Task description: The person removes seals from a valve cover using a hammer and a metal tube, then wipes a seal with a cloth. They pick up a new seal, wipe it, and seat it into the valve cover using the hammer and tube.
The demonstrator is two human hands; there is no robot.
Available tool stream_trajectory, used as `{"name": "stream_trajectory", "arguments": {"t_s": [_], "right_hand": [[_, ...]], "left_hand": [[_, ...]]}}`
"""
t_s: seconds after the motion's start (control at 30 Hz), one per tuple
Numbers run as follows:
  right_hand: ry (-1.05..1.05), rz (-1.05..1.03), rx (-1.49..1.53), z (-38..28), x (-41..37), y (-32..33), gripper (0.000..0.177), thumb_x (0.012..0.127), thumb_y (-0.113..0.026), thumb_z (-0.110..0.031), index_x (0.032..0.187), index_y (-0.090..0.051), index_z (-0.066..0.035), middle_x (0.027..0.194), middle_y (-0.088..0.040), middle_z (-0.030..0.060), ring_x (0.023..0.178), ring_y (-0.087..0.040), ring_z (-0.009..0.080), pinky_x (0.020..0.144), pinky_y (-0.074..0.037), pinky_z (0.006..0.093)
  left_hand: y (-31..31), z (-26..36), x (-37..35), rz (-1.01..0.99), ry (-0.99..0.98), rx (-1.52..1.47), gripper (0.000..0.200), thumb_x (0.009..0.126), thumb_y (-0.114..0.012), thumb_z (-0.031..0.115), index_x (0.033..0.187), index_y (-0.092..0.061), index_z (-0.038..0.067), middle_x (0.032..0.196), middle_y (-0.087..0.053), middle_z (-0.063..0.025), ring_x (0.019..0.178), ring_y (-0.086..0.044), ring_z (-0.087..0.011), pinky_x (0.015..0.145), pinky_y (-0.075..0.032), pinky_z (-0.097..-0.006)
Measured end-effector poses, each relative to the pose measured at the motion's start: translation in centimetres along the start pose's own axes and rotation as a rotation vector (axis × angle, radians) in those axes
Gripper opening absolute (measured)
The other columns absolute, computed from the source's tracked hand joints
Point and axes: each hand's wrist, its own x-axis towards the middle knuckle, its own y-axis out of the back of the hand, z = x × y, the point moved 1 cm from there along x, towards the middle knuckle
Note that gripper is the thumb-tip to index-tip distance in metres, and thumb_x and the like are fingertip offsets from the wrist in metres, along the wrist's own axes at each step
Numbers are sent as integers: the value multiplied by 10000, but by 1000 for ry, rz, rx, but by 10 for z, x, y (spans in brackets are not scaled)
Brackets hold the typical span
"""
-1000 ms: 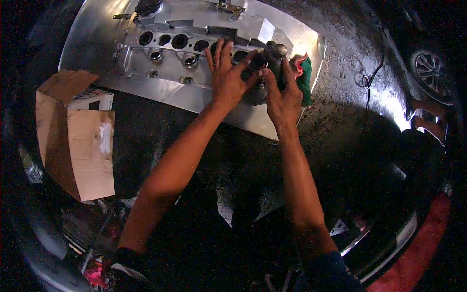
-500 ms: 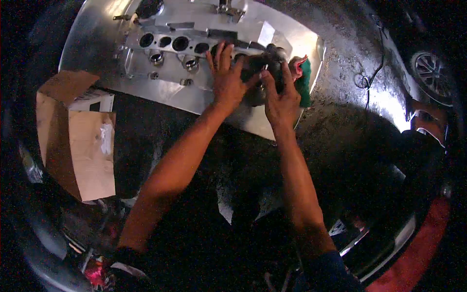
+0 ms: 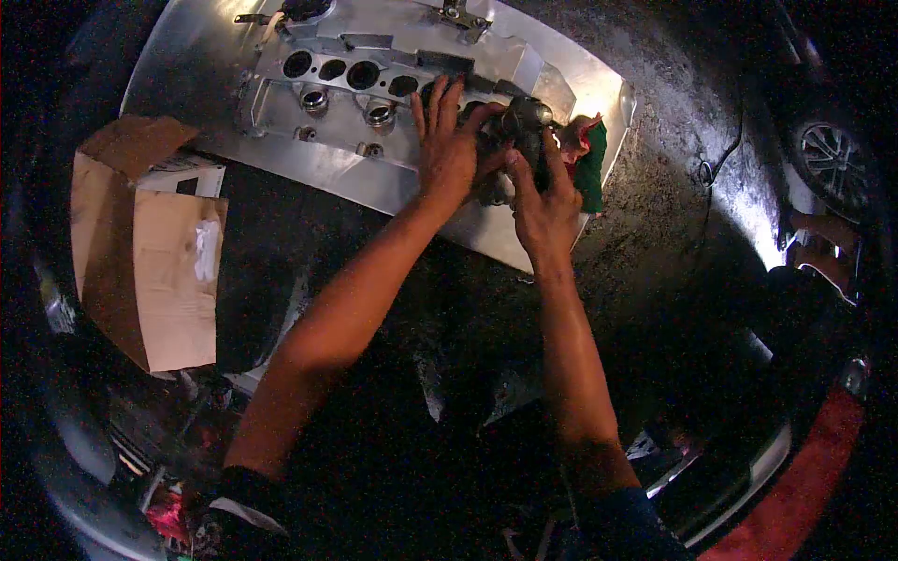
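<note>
left hand (image 3: 447, 154) lies spread wide, fingers straight and fanned over the right end of the cylinder head (image 3: 346, 89), its thumb stretched sideways to rest against the dark metal part (image 3: 519, 126). right hand (image 3: 545, 208) comes up from below and is closed around that same part, index finger running up its right side and thumb pressed on its near side. how much of the part sits under the left palm cannot be told.

the dark metal part sits at the right end of the cylinder head, touching it, between the two hands, with a rounded grey knob showing at its top. the cylinder head is a pale aluminium casting with a row of round ports (image 3: 363, 75) along its upper face and a few short fittings below them. it rests on a bright metal sheet (image 3: 318, 173) laid on the dark, rough ground (image 3: 673, 112).

just right of the part, at the edge of the sheet, lies a green and red rag (image 3: 591, 164). a thin cable (image 3: 711, 173) curls on the ground further right, and a car wheel (image 3: 832, 154) shows at the far right edge. well to the left of the hands stands an open cardboard box (image 3: 140, 252) with a white label on its side, its near corner overlapping the sheet's lower edge.
</note>
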Motion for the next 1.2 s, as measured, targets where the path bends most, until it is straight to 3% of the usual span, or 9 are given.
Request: {"name": "stream_trajectory", "arguments": {"t_s": [0.03, 0.1, 0.17, 0.23, 0.47, 0.8, 0.97, 1.2], "right_hand": [[-20, -9, 3, 1, 0, 0, 665, 981, -729, -416, 1514, -544, -64, 1001, -728, 128, 750, -629, 152, 670, -521, 333], [-95, -49, 23, -5, 0, 4, 658, 987, -717, -407, 1520, -531, -70, 1181, -713, 184, 1007, -674, 248, 864, -531, 369], [-133, -66, 49, -10, 0, 6, 652, 988, -715, -397, 1519, -528, -68, 1289, -709, 220, 1172, -707, 313, 992, -538, 395], [-119, -39, 77, -11, -1, 5, 649, 983, -723, -395, 1506, -540, -58, 1261, -720, 221, 1154, -715, 314, 985, -540, 400], [-98, 53, 84, -16, -3, 8, 635, 971, -745, -381, 1478, -568, -43, 1202, -743, 225, 1108, -732, 317, 961, -550, 409], [-160, -40, 125, -9, -7, 4, 655, 974, -744, -377, 1513, -541, -64, 1231, -745, 188, 1109, -729, 261, 957, -547, 380], [-63, -12, 80, 4, -4, -4, 681, 969, -776, -324, 1523, -517, -24, 813, -687, 53, 622, -596, 98, 561, -489, 270], [-44, 29, 51, 0, -5, 0, 685, 965, -780, -337, 1529, -521, -46, 810, -692, 56, 623, -586, 93, 563, -483, 272]], "left_hand": [[2, 3, 1, 0, 8, -5, 503, 836, -709, 498, 1247, -704, 210, 1512, -441, -201, 1512, -286, -430, 1245, -67, -693], [3, 5, 0, 17, 8, -2, 341, 910, -652, 167, 1247, -702, 177, 1558, -426, -163, 1524, -311, -388, 1250, -80, -698], [-3, 0, 1, 41, -23, 34, 510, 823, -711, 506, 1233, -714, 203, 1497, -450, -201, 1509, -299, -424, 1235, -81, -711], [-7, -3, 1, 64, -36, 41, 629, 778, -749, 666, 1220, -720, 220, 1458, -467, -220, 1497, -301, -443, 1226, -87, -721], [-1, 6, 3, 69, -5, 34, 540, 765, -810, 569, 1173, -717, 228, 1432, -484, -217, 1478, -332, -440, 1227, -101, -712], [3, 3, 2, 32, -32, 5, 559, 764, -811, 562, 1247, -712, 300, 1445, -464, -204, 1482, -317, -441, 1230, -101, -704], [-3, -3, -1, 50, -52, 25, 567, 781, -764, 640, 1237, -713, 306, 1454, -445, -206, 1478, -323, -447, 1226, -97, -713], [-7, -2, -2, 41, -48, 90, 662, 749, -755, 682, 1250, -708, 251, 1455, -439, -202, 1488, -313, -450, 1226, -91, -719]]}}
